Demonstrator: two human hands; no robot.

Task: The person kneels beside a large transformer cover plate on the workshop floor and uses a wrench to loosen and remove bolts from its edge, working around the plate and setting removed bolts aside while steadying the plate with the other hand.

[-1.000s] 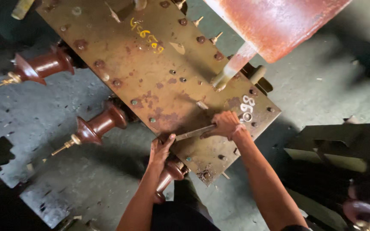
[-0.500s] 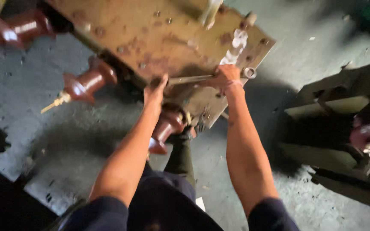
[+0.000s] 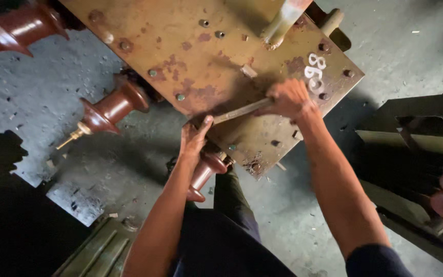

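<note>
The right hand is gripping a long metal wrench while the left hand is pressing its far end onto the rusty cover plate, and a slip off the bolt could be throwing knuckles against that brown insulator.

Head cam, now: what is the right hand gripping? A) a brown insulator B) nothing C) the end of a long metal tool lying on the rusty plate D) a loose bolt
C: the right hand is closed around one end of the long metal tool on the rusty plate, while the left hand rests at its other end.
</note>
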